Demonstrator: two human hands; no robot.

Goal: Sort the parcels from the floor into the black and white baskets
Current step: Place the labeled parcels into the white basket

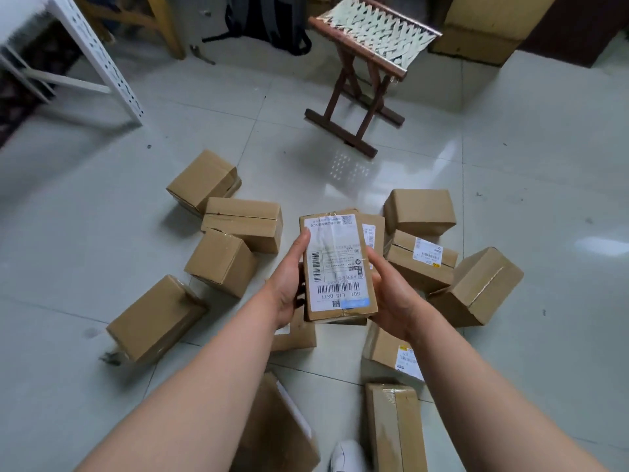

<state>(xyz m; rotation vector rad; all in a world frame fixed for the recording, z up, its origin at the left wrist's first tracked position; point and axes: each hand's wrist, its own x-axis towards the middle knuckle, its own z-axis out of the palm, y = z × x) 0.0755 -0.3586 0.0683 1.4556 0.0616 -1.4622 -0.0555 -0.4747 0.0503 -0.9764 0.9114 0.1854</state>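
Floor (510,165): pale glossy tiles, carrying all items below

Rack (98,52): white perforated frame, far left

Stool (371,32): dark wooden folding frame with a woven seat, standing beyond the boxes

Floor parcels (243,224): brown taped cartons scattered in a loose ring, some touching, several tilted. One on the right (422,257) carries a white label with a yellow strip; its print is too small to read. Another near the right forearm (391,352) shows a partly hidden label

Held parcel (337,267): flat carton raised above the ring, centre of view, label face up

Left hand (289,277): grasps the left edge, thumb on the top face

Right hand (391,287): grasps the right edge, thumb on the top face

Label (335,260): white, with barcodes and a blue strip; "501 L15" legible, remaining print unclear
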